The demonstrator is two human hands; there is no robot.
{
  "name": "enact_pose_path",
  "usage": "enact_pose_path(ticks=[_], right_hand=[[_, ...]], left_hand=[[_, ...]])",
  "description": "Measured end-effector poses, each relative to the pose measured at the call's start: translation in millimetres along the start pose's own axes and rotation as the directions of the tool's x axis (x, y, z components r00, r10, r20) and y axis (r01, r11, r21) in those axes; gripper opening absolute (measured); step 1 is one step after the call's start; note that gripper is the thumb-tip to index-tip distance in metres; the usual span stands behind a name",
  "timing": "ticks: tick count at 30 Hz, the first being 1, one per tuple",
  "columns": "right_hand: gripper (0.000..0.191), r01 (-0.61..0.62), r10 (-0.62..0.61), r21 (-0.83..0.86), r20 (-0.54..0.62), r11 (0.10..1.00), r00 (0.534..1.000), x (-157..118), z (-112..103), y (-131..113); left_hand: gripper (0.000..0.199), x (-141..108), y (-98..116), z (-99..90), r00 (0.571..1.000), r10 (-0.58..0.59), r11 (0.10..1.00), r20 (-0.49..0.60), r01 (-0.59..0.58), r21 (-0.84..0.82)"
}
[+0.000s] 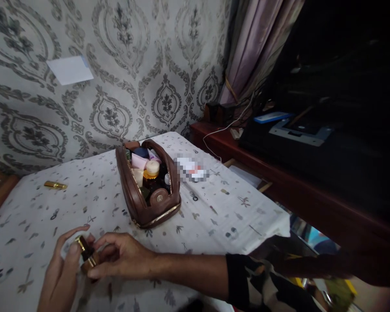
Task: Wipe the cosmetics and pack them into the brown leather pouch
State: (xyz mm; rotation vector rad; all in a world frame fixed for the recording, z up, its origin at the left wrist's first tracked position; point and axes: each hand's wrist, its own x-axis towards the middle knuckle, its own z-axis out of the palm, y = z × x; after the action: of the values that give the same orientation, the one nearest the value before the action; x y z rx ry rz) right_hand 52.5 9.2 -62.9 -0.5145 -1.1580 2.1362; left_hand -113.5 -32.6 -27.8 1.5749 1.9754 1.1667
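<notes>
Head view: bag (pixel 130 190) open, pretty full; gold tube (pixel 55 185) out to its left; left hand (pixel 63 264) and right hand (pixel 126 255) gripping a container (pixel 86 252).

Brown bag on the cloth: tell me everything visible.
The brown bag looks like leather, with gold zips and a flap bearing a round metallic stud. Its top gapes open, showing a pink tube, a cream-lidded jar and more. It sits upright on the white printed cloth; neither the left hand nor the right hand touches it.

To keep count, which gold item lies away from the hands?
The slim tube lying far left on the cloth; the other gold item is held between left hand and right hand.
</notes>
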Motion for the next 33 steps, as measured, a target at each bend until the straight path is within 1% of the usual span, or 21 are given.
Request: enact_pose_path(ticks=[3,6,9,11,13,16,18,19,20,21,22,23,24,26,28,29,30,33], right_hand=[[0.076,0.045,-0.044,-0.046,0.020,0.998,0.999,-3,1,-4],[0.072,0.122,-0.124,-0.086,-0.027,0.989,0.992,-6,1,-11],[0.067,0.204,-0.212,-0.111,-0.066,0.973,0.975,-11,2,-20],[0.061,0.242,-0.255,-0.175,-0.053,0.954,0.966,-18,4,-27],[0.055,0.275,-0.298,-0.261,-0.052,0.925,0.953,-30,7,-40],[0.044,0.328,-0.390,-0.406,-0.079,0.853,0.918,-52,3,-69],[0.042,0.398,-0.500,-0.493,-0.090,0.774,0.861,-65,-7,-96],[0.045,0.409,-0.530,-0.533,-0.092,0.741,0.843,-70,-14,-111],[0.046,0.420,-0.580,-0.577,-0.116,0.700,0.807,-74,-22,-125],[0.041,0.407,-0.617,-0.641,-0.134,0.651,0.775,-77,-30,-140],[0.033,0.376,-0.644,-0.717,-0.132,0.587,0.754,-79,-39,-153],[0.025,0.306,-0.625,-0.788,-0.124,0.534,0.771,-80,-47,-166],[0.021,0.243,-0.606,-0.849,-0.109,0.469,0.788,-81,-53,-176],[0.014,0.102,-0.579,-0.957,-0.079,0.272,0.811,-80,-63,-193],[0.012,-0.007,-0.552,-0.998,-0.039,0.061,0.833,-76,-67,-204],[0.013,-0.040,-0.530,-0.999,-0.019,-0.027,0.848,-73,-67,-208],[0.013,-0.056,-0.495,-0.994,-0.001,-0.096,0.869,-70,-66,-211],[0.014,-0.064,-0.372,-0.971,0.028,-0.232,0.928,-59,-56,-218]], left_hand=[[0.061,-7,4,8.7,0.994,-0.069,0.992,0.079,0.077,-0.101],[0.063,-18,14,17.8,0.995,-0.068,0.991,0.076,0.077,-0.113],[0.063,-30,26,23.2,0.993,-0.095,0.983,0.064,0.104,-0.150],[0.064,-37,29,23.1,0.995,-0.083,0.979,0.057,0.092,-0.182],[0.063,-41,30,20.7,0.998,-0.047,0.981,0.038,0.053,-0.185],[0.060,-43,29,16.2,0.998,0.016,0.986,0.063,-0.006,-0.169],[0.059,-41,27,14.6,0.994,0.020,0.988,0.103,-0.004,-0.152],[0.059,-39,25,14.1,0.993,0.008,0.991,0.116,0.008,-0.134],[0.058,-37,23,13.9,0.993,-0.010,0.994,0.119,0.023,-0.109],[0.057,-34,19,13.8,0.992,-0.023,0.996,0.120,0.033,-0.081],[0.056,-31,15,13.8,0.991,-0.021,0.998,0.132,0.029,-0.057],[0.055,-28,11,13.9,0.989,-0.008,0.999,0.150,0.013,-0.038],[0.054,-25,7,14.3,0.985,0.015,1.000,0.173,-0.010,-0.025],[0.052,-21,2,15.7,0.977,0.050,0.999,0.206,-0.047,-0.022],[0.051,-22,2,17.9,0.977,0.053,0.998,0.206,-0.045,-0.043],[0.051,-23,3,19.1,0.979,0.044,0.998,0.199,-0.034,-0.054],[0.051,-24,5,20.1,0.980,0.036,0.998,0.198,-0.024,-0.062],[0.050,-28,8,21.8,0.977,0.038,0.998,0.210,-0.025,-0.060]])
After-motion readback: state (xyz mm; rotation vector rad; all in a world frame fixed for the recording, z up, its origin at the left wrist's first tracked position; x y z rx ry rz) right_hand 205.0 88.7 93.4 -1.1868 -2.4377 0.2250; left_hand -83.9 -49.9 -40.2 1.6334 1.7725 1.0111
